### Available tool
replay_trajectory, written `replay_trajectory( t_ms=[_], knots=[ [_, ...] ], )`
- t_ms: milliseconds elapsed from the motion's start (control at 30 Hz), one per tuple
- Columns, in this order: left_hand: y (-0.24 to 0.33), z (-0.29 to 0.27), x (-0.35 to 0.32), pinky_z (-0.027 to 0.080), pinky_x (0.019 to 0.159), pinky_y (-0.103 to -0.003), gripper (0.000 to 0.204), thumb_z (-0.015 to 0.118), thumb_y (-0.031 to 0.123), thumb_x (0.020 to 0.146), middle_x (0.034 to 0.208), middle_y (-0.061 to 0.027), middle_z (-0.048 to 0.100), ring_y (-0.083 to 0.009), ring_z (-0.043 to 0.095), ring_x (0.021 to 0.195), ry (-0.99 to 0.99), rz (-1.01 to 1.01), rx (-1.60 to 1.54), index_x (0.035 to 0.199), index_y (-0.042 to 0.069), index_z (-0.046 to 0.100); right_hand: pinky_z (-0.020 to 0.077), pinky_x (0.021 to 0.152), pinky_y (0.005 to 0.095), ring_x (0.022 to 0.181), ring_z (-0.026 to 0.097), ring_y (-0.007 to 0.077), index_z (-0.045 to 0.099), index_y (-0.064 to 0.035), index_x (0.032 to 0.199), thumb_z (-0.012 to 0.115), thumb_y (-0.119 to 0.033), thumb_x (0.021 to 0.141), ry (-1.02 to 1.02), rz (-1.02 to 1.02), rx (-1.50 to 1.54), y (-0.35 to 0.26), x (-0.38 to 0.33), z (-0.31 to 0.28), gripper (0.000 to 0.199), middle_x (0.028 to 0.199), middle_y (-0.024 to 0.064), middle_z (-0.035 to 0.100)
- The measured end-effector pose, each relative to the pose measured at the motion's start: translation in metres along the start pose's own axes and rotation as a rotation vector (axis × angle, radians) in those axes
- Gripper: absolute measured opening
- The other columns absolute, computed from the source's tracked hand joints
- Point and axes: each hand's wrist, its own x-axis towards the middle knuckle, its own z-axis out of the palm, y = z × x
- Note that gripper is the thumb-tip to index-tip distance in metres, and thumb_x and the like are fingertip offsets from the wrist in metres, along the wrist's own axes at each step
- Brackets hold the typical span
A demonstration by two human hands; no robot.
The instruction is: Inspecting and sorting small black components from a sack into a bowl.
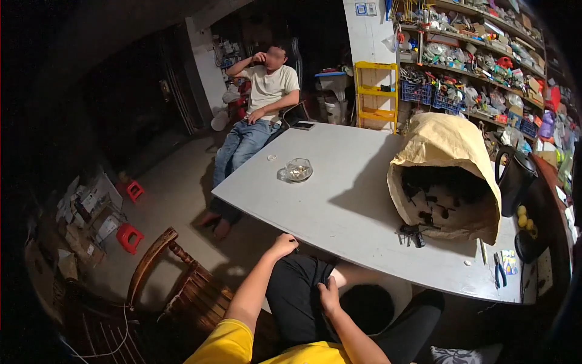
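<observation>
Close to the table's near edge, my left hand (284, 246) is closed above my knee. A small black piece (295, 241) shows between its fingers; its kind is too small to make out. Lower and to the right, my right hand (329, 295) is curled at the leg hem of my black shorts (297, 291), gripping the cloth, with its fingers partly hidden. On the table's right side lies a large tan sack (445, 142), its mouth toward me. Inside are many small black parts (448, 185), and several (412, 233) have spilled out at the opening.
A glass ashtray (299, 170) stands on the grey table (357, 218). Pliers (499, 270) and a black kettle (516, 179) are at the right. Across the far left corner sits a person (267, 91). A wooden chair (188, 285) and red stools (129, 238) stand left; crowded shelves (479, 67) line the back.
</observation>
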Motion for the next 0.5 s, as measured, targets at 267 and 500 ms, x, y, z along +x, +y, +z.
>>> replay_trajectory(
  t_ms=[267,500],
  knots=[
    [0.003,0.000,-0.003,0.047,0.070,-0.037,0.027,0.056,0.024,0.070,0.081,-0.0202,0.062,-0.0324,0.061,0.079,0.004,0.032,0.000,0.084,0.002,0.064,0.0407,0.079,0.0425,0.093,0.051,0.0430,0.049,0.0063,0.100,0.043,-0.023,0.082,0.031,-0.094,-0.299,0.018,-0.013,-0.018,0.035,0.095,0.0306,0.054],
    [0.001,0.003,-0.002,0.047,0.069,-0.037,0.026,0.057,0.025,0.070,0.078,-0.0170,0.063,-0.0317,0.061,0.075,0.030,0.073,0.017,0.084,0.005,0.065,0.0426,0.067,0.0382,0.071,0.057,0.0326,0.053,0.0071,0.082,0.044,-0.024,0.085,0.022,-0.093,-0.270,0.029,-0.015,-0.024,0.033,0.073,0.0247,0.057]
  ],
)
